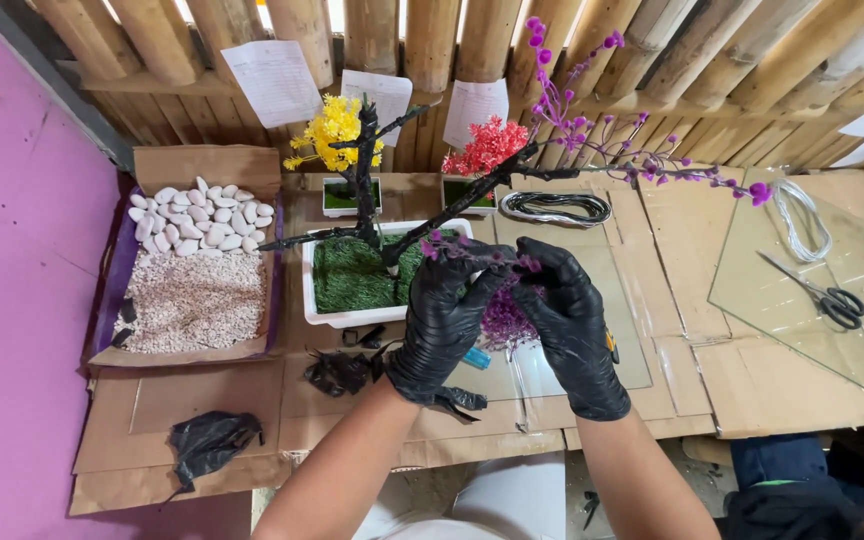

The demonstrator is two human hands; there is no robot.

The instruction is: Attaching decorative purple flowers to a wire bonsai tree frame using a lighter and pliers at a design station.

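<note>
Both hands wear black gloves and meet over the middle of the cardboard-covered table. My left hand (444, 318) and my right hand (572, 325) together pinch a small purple flower sprig (472, 252), with a bunch of purple blossoms (505, 322) between the palms. Just behind them stands a white rectangular planter (324, 315) filled with green turf, holding a black artificial tree trunk (364, 185). One black branch (472, 195) leans right and carries purple flower sprays (642, 160).
A cardboard box (192, 165) at left holds white pebbles and fine gravel. Small yellow (334, 128) and red (487, 146) flower trees stand at the back. Coiled wire (555, 207), a glass sheet (802, 320) with scissors (832, 300), and black plastic scraps (210, 438) lie around.
</note>
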